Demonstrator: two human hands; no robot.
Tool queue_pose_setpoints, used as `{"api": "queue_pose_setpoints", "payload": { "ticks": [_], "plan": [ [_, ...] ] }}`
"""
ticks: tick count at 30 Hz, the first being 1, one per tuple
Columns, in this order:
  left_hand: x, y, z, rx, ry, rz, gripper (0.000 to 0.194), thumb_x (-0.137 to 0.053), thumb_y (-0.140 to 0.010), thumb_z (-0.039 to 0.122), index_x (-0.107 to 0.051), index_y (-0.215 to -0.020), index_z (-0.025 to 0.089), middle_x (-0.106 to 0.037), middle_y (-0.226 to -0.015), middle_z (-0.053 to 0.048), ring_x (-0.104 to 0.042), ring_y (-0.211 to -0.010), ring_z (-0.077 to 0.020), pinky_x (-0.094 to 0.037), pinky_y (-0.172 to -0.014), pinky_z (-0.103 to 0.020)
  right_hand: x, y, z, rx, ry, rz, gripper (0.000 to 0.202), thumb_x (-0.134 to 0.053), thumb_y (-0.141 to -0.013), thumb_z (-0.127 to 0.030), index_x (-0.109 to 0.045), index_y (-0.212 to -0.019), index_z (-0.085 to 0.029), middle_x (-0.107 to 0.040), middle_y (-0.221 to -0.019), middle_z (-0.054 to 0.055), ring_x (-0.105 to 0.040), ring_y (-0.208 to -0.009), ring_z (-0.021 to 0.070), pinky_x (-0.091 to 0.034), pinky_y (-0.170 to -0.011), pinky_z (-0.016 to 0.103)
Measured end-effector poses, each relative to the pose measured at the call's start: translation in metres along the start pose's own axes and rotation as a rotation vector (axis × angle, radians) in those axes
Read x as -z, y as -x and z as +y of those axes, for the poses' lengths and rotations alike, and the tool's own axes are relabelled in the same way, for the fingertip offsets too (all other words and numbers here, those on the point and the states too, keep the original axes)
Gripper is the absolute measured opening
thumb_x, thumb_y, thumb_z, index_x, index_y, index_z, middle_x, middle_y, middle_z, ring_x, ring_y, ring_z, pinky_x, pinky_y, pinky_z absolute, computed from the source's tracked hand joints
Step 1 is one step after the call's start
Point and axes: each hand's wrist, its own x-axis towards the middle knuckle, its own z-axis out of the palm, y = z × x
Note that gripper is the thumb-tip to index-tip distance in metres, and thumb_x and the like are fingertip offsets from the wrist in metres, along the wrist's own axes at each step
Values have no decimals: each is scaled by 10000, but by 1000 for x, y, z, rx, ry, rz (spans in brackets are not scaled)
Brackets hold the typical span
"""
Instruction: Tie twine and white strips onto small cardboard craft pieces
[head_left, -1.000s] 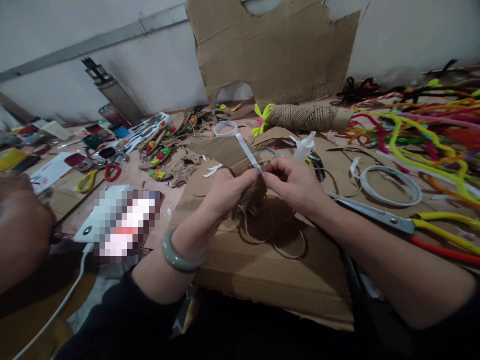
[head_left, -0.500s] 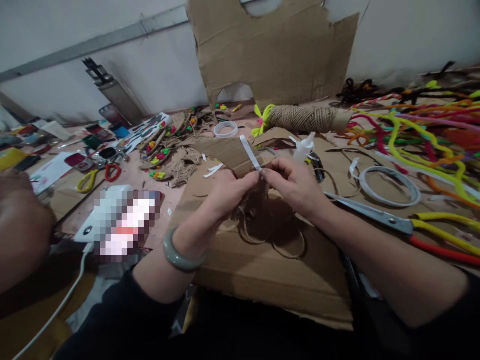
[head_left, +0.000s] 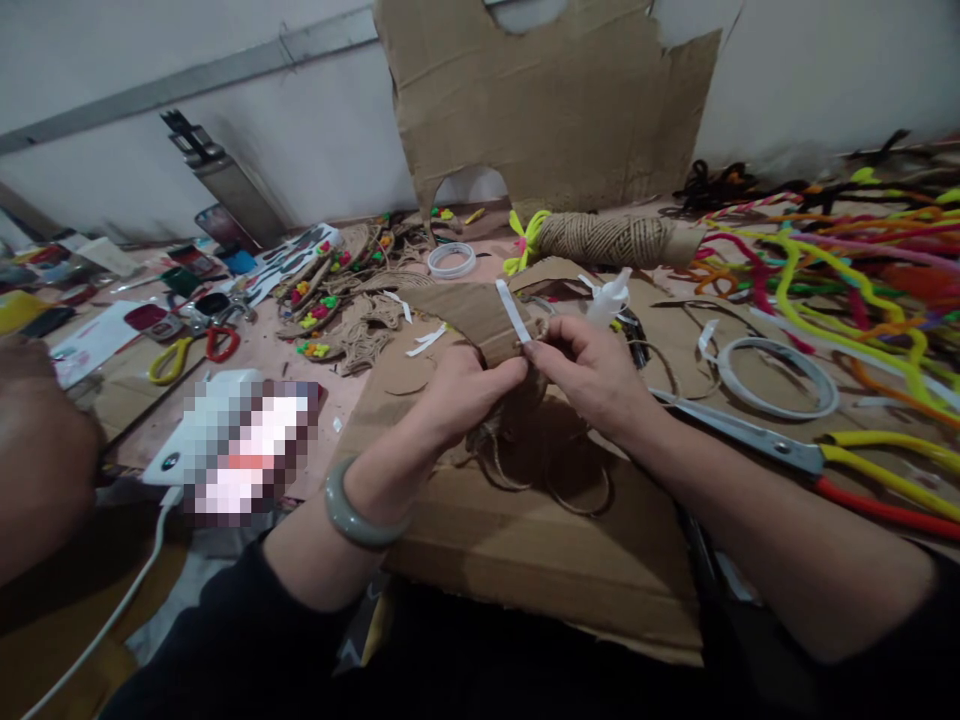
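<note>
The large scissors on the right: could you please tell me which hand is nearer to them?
Right: the right hand is just left of the large scissors; the left hand is farther left.

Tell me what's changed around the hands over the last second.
The white strip and cardboard piece shifted right, uncovering more of a white scrap. The left hand still grips the piece, the right hand the strip; the large scissors stayed put.
</note>
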Motion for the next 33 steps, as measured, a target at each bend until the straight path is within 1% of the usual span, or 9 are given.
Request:
{"api": "queue_pose_setpoints", "payload": {
  "ticks": [3, 7, 12, 14, 18, 21, 26, 30, 33],
  "plan": [
    [-1, 1, 4, 8, 37, 7, 118, -630, -703, 270, -622, -682, 154, -560, -608, 25, -477, -559, -91, -406, -535, -221, 0, -1, -1, -14, -27, -22, 181, -553, -777, -347, -516, -668, -208, -491, -647, -23, -431, -634, 128, -355, -613, 293],
    [-1, 2, 7, 67, 2, 21, 158, -632, -702, 286, -589, -624, 155, -510, -555, 38, -420, -502, -76, -356, -479, -212, 1, -2, -3, -14, -32, -5, 126, -547, -756, -295, -522, -669, -207, -510, -660, -22, -446, -652, 131, -359, -624, 290],
    [0, 0, 1, 6, 45, 37, 106, -645, -701, 256, -617, -671, 158, -574, -625, 16, -504, -598, -103, -430, -561, -219, 1, -2, 0, -40, -48, -6, 188, -562, -766, -360, -535, -664, -204, -505, -644, -27, -440, -639, 129, -354, -622, 295],
    [-2, 0, 0, 6, 47, 38, 91, -633, -697, 241, -613, -658, 162, -573, -624, 14, -503, -601, -105, -424, -558, -220, 0, -2, 1, -73, -75, -14, 209, -562, -760, -395, -551, -683, -201, -518, -658, -22, -447, -647, 131, -354, -622, 296],
    [-7, 2, 4, 32, 33, 12, 86, -600, -690, 230, -591, -638, 163, -521, -583, 35, -421, -531, -81, -370, -520, -218, -2, -2, 3, -118, -119, -6, 204, -546, -719, -402, -529, -672, -204, -493, -660, -23, -439, -653, 134, -352, -625, 301],
    [-7, 4, 7, 48, -16, -3, 138, -605, -704, 260, -567, -617, 162, -478, -553, 47, -364, -501, -70, -315, -487, -218, -4, -2, 3, -120, -121, -1, 192, -542, -704, -393, -513, -663, -208, -468, -653, -29, -424, -649, 132, -340, -626, 302],
    [-6, 5, 7, 74, -40, -27, 118, -596, -714, 261, -585, -655, 160, -505, -568, 42, -378, -496, -71, -310, -476, -217, -3, -2, 3, -135, -217, -26, 217, -549, -715, -413, -486, -662, -212, -452, -653, -37, -408, -644, 125, -337, -623, 293],
    [-8, 5, 5, 87, -42, -45, 153, -613, -697, 251, -549, -593, 160, -492, -537, 37, -382, -492, -72, -308, -476, -217, -3, -1, 4, -122, -178, 10, 200, -552, -714, -383, -478, -641, -212, -431, -636, -44, -385, -630, 116, -311, -601, 283],
    [-8, 4, 3, 95, -30, -39, 122, -614, -686, 249, -575, -623, 152, -519, -558, 29, -426, -515, -81, -340, -489, -215, -3, -1, 4, -118, -181, 17, 216, -548, -733, -393, -478, -639, -212, -423, -630, -46, -379, -616, 111, -309, -582, 278]
  ]
}}
